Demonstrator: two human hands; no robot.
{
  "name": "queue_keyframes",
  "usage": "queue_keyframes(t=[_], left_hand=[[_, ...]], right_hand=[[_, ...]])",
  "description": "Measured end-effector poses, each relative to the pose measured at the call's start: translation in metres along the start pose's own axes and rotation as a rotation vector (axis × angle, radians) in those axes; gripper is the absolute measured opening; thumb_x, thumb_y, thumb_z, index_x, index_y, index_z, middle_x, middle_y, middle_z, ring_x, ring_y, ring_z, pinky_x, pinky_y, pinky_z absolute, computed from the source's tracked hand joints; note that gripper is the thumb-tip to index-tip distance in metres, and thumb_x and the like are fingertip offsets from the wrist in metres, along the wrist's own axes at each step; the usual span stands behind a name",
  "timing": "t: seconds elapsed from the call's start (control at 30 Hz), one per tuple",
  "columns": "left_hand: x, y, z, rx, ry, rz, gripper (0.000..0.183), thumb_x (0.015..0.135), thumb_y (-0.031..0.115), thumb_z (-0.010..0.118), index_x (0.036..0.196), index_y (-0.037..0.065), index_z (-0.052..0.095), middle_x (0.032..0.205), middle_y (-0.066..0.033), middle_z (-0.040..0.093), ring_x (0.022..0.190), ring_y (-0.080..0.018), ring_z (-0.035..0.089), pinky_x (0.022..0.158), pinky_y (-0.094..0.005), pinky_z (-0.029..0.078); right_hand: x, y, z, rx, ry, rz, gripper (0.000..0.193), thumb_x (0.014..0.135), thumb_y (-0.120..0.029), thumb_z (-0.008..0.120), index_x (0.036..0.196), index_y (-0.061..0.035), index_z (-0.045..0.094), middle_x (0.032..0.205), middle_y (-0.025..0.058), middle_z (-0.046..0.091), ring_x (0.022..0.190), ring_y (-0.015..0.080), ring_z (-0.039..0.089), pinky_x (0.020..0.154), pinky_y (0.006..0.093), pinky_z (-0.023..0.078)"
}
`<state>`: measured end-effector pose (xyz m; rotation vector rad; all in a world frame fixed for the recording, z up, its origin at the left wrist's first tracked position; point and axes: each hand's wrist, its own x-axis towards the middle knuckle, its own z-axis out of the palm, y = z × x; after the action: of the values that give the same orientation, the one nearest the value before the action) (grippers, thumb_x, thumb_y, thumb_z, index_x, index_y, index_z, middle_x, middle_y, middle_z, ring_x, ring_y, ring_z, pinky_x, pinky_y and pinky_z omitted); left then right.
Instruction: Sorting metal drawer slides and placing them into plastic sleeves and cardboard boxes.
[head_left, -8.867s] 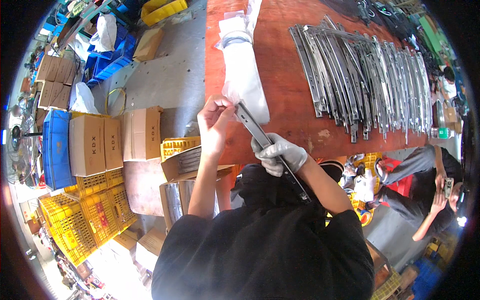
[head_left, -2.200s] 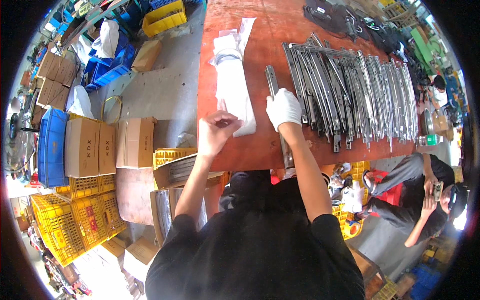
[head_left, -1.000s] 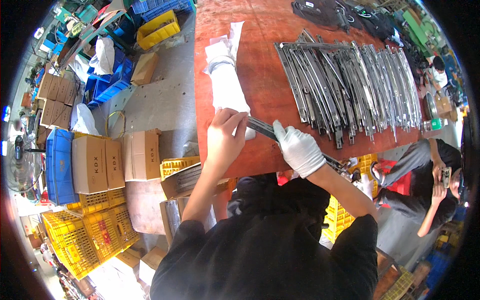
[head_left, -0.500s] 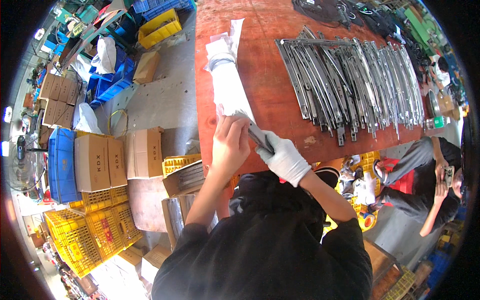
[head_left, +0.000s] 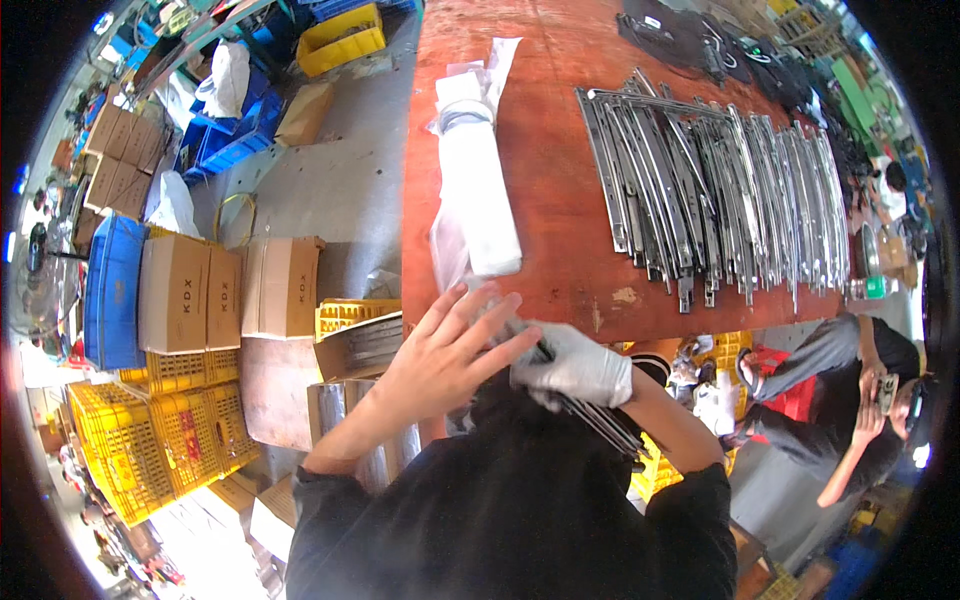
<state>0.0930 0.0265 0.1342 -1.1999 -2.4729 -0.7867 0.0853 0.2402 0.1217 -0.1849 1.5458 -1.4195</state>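
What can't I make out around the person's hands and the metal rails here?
- Head view: the upper end of the held metal slide rail, hidden behind the left hand and right hand.
- Head view: whether the left fingers touch that rail; the back of the hand covers any contact.
- Head view: the count in the rail pile, since rails overlap.
- Head view: the blue crate, cut off by the top edge.

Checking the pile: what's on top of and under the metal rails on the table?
On top: a crosswise rail near the far end of the rail pile. Beneath: red table, visible around the edges; whatever lies directly under the rails is covered.
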Motion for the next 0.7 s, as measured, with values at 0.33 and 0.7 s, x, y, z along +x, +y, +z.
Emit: queue_keyframes(t=[0.33,0.7], left_hand=[[-0.076,0.055,0.038,-0.527,0.035,-0.427,0.038,0.068,-0.001,0.071,0.104,0.005,0.061,0.088,-0.0136,0.067,0.081,-0.0359,0.068,0.071,-0.0441,0.053],[-0.054,0.087,0.009,-0.837,0.337,-0.365,0.019,0.087,0.006,0.075,0.094,0.004,0.058,0.083,-0.0094,0.067,0.073,-0.0274,0.068,0.065,-0.0361,0.051]], right_hand=[[-0.135,-0.091,-0.013,0.409,-0.296,0.148,0.088,0.091,-0.048,0.069,0.148,0.0085,0.033,0.103,0.0229,0.069,0.074,0.022,0.072,0.065,0.0275,0.058],[-0.044,-0.001,0.02,-0.497,0.097,-0.398,0.078,0.069,-0.016,0.088,0.138,-0.0048,0.054,0.098,0.0087,0.069,0.073,0.0132,0.064,0.069,0.0275,0.053]])
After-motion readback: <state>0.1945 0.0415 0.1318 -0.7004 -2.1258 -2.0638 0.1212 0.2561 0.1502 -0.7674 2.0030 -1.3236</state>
